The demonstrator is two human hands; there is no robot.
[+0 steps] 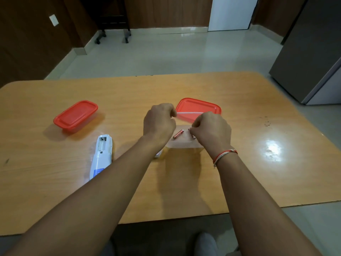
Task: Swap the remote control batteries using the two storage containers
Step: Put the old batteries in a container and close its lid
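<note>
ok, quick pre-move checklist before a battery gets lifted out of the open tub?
1. Open container lid off: ok, red lid lies behind it.
2. Batteries inside: ok, loose battery visible.
3. Right hand gripping second battery: cannot tell, fingers hide it.
4. Left hand steadying the rim: cannot tell.
5. Remote compartment open and empty: ok.
6. Other container closed: ok.
</note>
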